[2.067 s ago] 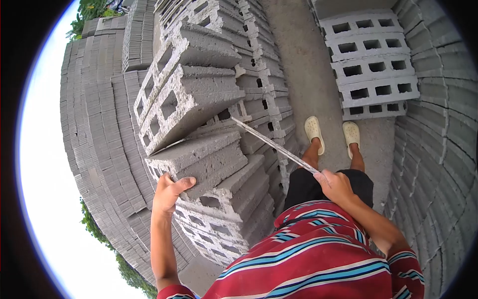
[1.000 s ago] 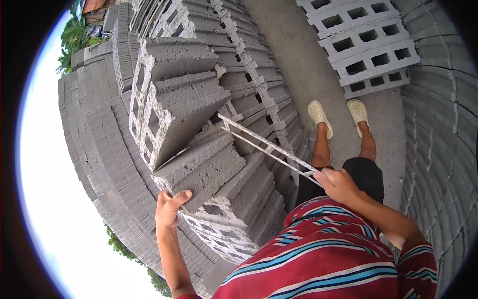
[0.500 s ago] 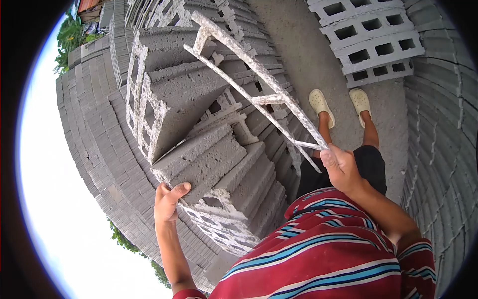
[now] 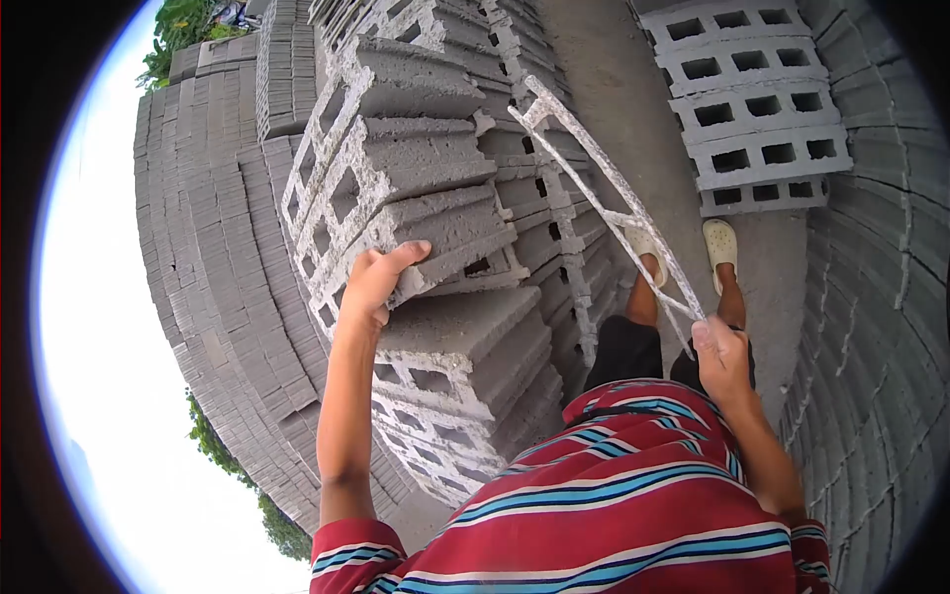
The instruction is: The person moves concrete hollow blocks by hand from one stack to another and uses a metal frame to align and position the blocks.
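Observation:
My left hand point(image 4: 381, 282) grips the near edge of a grey hollow concrete block point(image 4: 455, 233), thumb on its broad face and fingers hidden beyond the edge. That block leans against a row of similar tilted blocks point(image 4: 421, 148). Below it, a stack of hollow blocks point(image 4: 435, 381) shows its holed ends. My right hand point(image 4: 722, 356) is closed round the near end of a ladder-shaped frame point(image 4: 618, 193), two long bars joined by short crosspieces and crusted with pale cement. The frame slants away, its far end in front of the leaning blocks.
Another stack of hollow blocks point(image 4: 757, 104) stands at the upper right, beyond my feet in pale clogs point(image 4: 719, 252). Long rows of stacked blocks point(image 4: 871, 327) line the right side. A large wall of blocks point(image 4: 213, 238) spreads at the left. Bare ground point(image 4: 618, 79) runs between the stacks.
My left hand has moved forward with the block, which now sits against the leaning row, exposing the stack's top below. The frame has swung right and nearer my body with my right hand.

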### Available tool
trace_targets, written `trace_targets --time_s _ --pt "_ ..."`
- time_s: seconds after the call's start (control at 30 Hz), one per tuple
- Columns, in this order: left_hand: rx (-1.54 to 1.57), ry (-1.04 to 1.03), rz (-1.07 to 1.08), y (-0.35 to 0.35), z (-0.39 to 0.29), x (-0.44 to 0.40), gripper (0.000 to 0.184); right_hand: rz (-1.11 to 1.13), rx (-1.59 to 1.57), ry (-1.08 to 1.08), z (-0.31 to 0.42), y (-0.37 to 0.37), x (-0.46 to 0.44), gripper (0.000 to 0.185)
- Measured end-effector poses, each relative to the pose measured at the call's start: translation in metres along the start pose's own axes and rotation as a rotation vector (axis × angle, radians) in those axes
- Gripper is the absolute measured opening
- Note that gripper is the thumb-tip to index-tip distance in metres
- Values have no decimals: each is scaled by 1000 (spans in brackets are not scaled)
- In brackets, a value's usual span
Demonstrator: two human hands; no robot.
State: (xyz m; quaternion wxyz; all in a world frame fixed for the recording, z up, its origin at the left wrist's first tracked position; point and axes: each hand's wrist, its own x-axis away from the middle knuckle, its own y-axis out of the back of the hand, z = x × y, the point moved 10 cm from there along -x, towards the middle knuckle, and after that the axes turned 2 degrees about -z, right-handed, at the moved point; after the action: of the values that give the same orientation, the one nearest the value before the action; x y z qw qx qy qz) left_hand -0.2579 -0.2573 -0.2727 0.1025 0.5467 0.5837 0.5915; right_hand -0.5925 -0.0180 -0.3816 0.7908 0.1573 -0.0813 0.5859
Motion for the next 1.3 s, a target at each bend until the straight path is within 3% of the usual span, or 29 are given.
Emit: trace_targets --time_s 0.13,0.2,0.3,0.37,0.47,0.53,0.7,0.8,0.83,0.97,1.07,1.2,1.23,1.3 --pt "75 -14 126 -13 9 -13 43 -21 45 -4 -10 18 2 41" --pt "90 -42 89 -14 0 2 60 1 35 -19 -10 26 -1 39" --pt "-250 -306 -270 19 2 9 72 23 108 55 -5 49 -7 38" --pt "-240 -444 -580 45 -15 91 81 57 143 87 3 62 -10 37" --pt "-509 -174 -470 33 34 145 75 120 166 97 10 74 -15 37" --pt "-671 -148 -369 4 53 155 80 161 155 91 8 76 -16 37" --pt "-569 24 -167 -36 106 117 86 231 218 163 -7 73 2 38" --pt "-533 -55 -197 -38 104 112 86 277 201 73 -24 58 25 41" --pt "-549 -25 -186 -38 95 117 73 274 193 58 -29 49 32 44" --pt "-164 -12 -163 -37 123 108 49 368 133 -170 -70 5 63 50" --pt "-174 100 11 -43 126 108 46 362 129 -205 -76 -23 74 50" --pt "-8 70 3 -25 112 116 26 317 149 -192 -77 -44 80 50" --pt "177 17 41 -24 105 118 34 312 128 -181 -79 -49 81 50" --pt "242 84 128 -13 108 123 43 316 66 -186 -80 -54 87 50"
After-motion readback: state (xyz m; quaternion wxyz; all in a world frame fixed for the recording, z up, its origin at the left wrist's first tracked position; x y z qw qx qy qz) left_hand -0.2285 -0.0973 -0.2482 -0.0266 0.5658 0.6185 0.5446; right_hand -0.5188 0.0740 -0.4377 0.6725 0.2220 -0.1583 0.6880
